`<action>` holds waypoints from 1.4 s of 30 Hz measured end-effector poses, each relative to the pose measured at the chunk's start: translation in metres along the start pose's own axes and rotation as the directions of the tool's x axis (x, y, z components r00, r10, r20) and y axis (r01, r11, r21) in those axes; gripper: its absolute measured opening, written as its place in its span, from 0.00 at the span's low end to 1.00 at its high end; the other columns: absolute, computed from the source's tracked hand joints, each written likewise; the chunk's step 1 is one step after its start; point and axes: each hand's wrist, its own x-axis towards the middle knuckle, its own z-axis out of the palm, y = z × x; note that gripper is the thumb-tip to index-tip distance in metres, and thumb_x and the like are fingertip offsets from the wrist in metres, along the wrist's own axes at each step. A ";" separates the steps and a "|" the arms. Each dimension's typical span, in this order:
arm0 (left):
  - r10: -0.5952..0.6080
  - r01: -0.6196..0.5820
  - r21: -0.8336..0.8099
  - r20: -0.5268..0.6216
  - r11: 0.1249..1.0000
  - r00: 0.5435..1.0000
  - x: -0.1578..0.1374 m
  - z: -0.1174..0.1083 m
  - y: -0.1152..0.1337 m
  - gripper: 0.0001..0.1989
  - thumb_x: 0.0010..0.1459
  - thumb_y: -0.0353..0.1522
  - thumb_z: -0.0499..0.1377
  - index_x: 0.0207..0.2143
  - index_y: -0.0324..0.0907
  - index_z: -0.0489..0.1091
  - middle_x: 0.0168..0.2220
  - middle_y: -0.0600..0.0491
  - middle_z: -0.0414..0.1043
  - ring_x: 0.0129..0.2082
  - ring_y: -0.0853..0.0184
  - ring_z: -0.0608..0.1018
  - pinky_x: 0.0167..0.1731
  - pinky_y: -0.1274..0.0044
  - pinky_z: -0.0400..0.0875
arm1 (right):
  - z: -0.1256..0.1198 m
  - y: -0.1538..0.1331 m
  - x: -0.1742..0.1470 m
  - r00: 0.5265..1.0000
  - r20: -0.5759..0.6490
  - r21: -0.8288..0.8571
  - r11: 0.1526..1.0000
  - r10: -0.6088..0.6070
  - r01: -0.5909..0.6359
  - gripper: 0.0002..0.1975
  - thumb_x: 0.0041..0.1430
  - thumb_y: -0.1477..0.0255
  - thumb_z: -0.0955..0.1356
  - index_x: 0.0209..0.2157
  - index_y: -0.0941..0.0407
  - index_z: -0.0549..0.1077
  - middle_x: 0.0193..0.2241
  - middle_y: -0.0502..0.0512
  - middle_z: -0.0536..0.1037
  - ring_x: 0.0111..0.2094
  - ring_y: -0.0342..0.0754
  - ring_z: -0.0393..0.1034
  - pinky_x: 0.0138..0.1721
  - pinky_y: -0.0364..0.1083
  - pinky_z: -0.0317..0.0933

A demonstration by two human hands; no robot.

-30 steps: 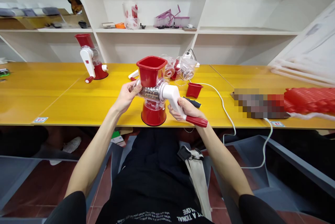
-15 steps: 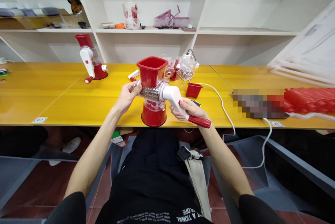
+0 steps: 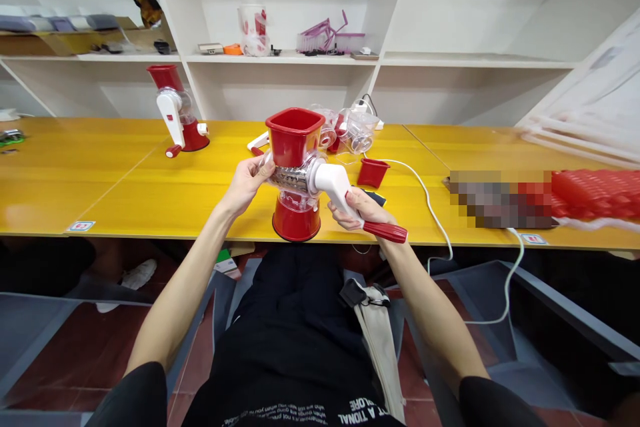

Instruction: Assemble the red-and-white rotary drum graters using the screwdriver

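A red and clear rotary grater (image 3: pixel 295 137) stands upright near the table's front edge, its red base (image 3: pixel 297 219) at the bottom and a square red hopper on top. A metal grating drum (image 3: pixel 290 178) lies across its clear body. My left hand (image 3: pixel 245 186) is closed on the drum side of the body, thumb in front. On the other side, a white crank handle (image 3: pixel 334 180) with a red grip (image 3: pixel 385 232) angles down to the right. My right hand (image 3: pixel 367 208) holds this crank, fingers around its white arm.
A second rotary grater (image 3: pixel 183 110) stands back left. Clear plastic parts (image 3: pixel 357 130) and a small red cup (image 3: pixel 373 172) lie behind my hands. A white cable (image 3: pixel 425 194) crosses the yellow table (image 3: pixel 150 197). White shelving (image 3: pixel 280 58) rises behind.
The view has shifted slightly, so things appear a little further right. Both hands keep their hold, and the grater and crank look the same.
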 end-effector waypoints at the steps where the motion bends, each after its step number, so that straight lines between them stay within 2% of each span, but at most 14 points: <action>1: -0.004 0.004 0.002 -0.004 1.000 1.000 0.000 0.000 0.000 0.25 0.53 0.52 0.66 0.38 0.38 0.78 0.35 0.48 0.81 0.35 0.65 0.80 0.39 0.74 0.74 | -0.001 0.001 0.000 1.000 0.002 -0.003 1.000 -0.001 0.001 0.26 0.57 0.49 0.70 0.39 0.59 0.65 0.17 0.41 0.61 0.13 0.33 0.45 0.13 0.35 0.42; 9: -0.013 0.014 0.010 -0.007 1.000 1.000 -0.002 0.008 0.008 0.25 0.51 0.53 0.66 0.34 0.39 0.77 0.33 0.50 0.79 0.33 0.66 0.79 0.39 0.75 0.73 | -0.003 -0.008 -0.009 0.999 -0.002 -0.052 0.998 -0.039 0.039 0.28 0.51 0.51 0.75 0.35 0.62 0.69 0.21 0.49 0.69 0.17 0.37 0.59 0.18 0.38 0.52; 15: -0.020 0.020 -0.004 -0.046 1.000 0.999 -0.001 0.009 0.007 0.26 0.49 0.53 0.67 0.34 0.39 0.77 0.31 0.50 0.79 0.31 0.66 0.79 0.37 0.74 0.73 | -0.001 -0.021 -0.017 0.999 -0.021 -0.062 0.997 -0.040 0.039 0.26 0.59 0.51 0.70 0.37 0.62 0.70 0.19 0.45 0.64 0.16 0.35 0.52 0.16 0.37 0.47; 19: -0.022 0.022 0.001 -0.028 1.000 0.999 -0.001 0.009 0.005 0.26 0.50 0.53 0.67 0.35 0.38 0.77 0.31 0.50 0.79 0.31 0.66 0.79 0.36 0.74 0.74 | -0.002 -0.022 -0.015 1.000 -0.009 -0.064 0.998 -0.002 0.001 0.27 0.55 0.49 0.72 0.35 0.61 0.69 0.18 0.44 0.63 0.15 0.34 0.49 0.14 0.36 0.45; 24: -0.016 0.016 -0.014 -0.021 1.000 1.000 -0.002 0.009 0.006 0.25 0.50 0.52 0.67 0.34 0.38 0.77 0.31 0.51 0.79 0.29 0.67 0.79 0.35 0.75 0.73 | -0.003 -0.020 -0.013 0.999 0.004 -0.053 0.998 0.046 -0.046 0.31 0.55 0.43 0.68 0.32 0.60 0.67 0.17 0.43 0.62 0.13 0.33 0.47 0.13 0.36 0.43; 30: -0.012 0.012 -0.010 -0.021 1.000 1.000 -0.001 0.009 0.005 0.26 0.50 0.53 0.67 0.35 0.38 0.77 0.33 0.50 0.80 0.32 0.66 0.80 0.38 0.74 0.73 | -0.003 -0.017 -0.015 0.999 0.012 -0.039 0.998 0.053 -0.053 0.29 0.55 0.45 0.69 0.33 0.59 0.66 0.16 0.42 0.61 0.12 0.33 0.44 0.12 0.36 0.43; 38: -0.024 0.024 -0.012 -0.023 1.000 0.999 -0.001 0.009 0.004 0.27 0.50 0.54 0.66 0.36 0.38 0.77 0.32 0.49 0.80 0.32 0.66 0.80 0.36 0.74 0.73 | -0.003 -0.015 -0.016 1.000 0.015 -0.048 0.999 0.012 -0.012 0.27 0.57 0.47 0.69 0.34 0.59 0.66 0.17 0.42 0.61 0.13 0.32 0.45 0.13 0.36 0.45; 42: -0.017 0.016 -0.008 -0.024 1.000 1.000 -0.002 0.009 0.004 0.26 0.51 0.53 0.66 0.34 0.38 0.76 0.31 0.50 0.79 0.31 0.67 0.79 0.35 0.74 0.73 | 0.000 -0.019 -0.018 1.000 -0.001 -0.071 0.997 0.017 -0.017 0.24 0.60 0.51 0.70 0.36 0.61 0.68 0.19 0.45 0.64 0.15 0.33 0.50 0.15 0.36 0.46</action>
